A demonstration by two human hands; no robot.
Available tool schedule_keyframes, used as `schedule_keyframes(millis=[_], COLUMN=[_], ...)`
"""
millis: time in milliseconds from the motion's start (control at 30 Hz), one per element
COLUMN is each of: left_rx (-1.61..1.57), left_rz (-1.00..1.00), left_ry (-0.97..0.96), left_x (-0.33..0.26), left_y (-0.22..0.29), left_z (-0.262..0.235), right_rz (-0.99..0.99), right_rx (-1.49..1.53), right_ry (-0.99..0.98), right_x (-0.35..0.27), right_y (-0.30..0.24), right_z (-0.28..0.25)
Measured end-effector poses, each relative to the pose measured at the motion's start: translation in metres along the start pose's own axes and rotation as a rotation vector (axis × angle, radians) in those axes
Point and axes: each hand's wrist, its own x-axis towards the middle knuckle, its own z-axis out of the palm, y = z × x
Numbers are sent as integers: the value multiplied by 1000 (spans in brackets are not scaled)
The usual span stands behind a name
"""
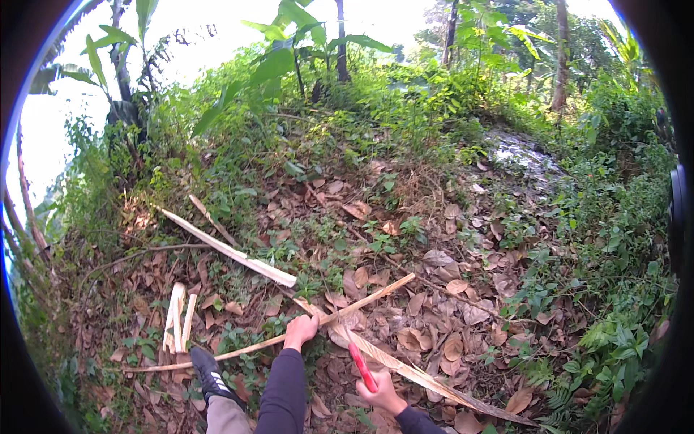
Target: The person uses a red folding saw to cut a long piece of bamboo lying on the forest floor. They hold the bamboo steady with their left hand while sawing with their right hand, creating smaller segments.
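Observation:
My left hand (300, 331) is closed round a long, thin wooden strip (376, 294), which slants from the lower left up to the right. Beneath it, crossing the other way, a longer split wooden plank (419, 376) lies on the leaves. My right hand (383, 394) grips a red-handled cutting tool (361, 365). Its narrow blade points up toward the crossing of the two pieces; the blade's exact kind is hard to make out. Whether the blade touches the wood I cannot tell.
A pale split pole (231, 252) lies farther off on the left, with a darker stick (210, 217) beside it. Several short wood pieces (178, 318) rest near my shoe (213, 376). Dry leaves and low plants cover the sloping ground; a pale grey patch (524, 155) shows at the back right.

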Motion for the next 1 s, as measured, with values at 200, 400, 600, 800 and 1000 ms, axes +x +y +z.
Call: schedule_keyframes(millis=[200,400,600,800,1000], left_rx=[17,14,-3,21,11], left_rz=[57,38,56,81,89], left_ry=[-55,27,23,85,100], left_x=[11,-3,-2,4,0], left_y=[41,14,17,17,13], left_z=[25,7,5,6,14], right_rz=[6,-32,32,-27,-11], right_rx=[-62,-77,-28,-76,-79], right_ry=[38,18,-24,52,-21], right_x=[-41,13,-44,19,-37], right_y=[-16,-9,-27,2,-25], right_z=[-41,2,-21,7,-18])
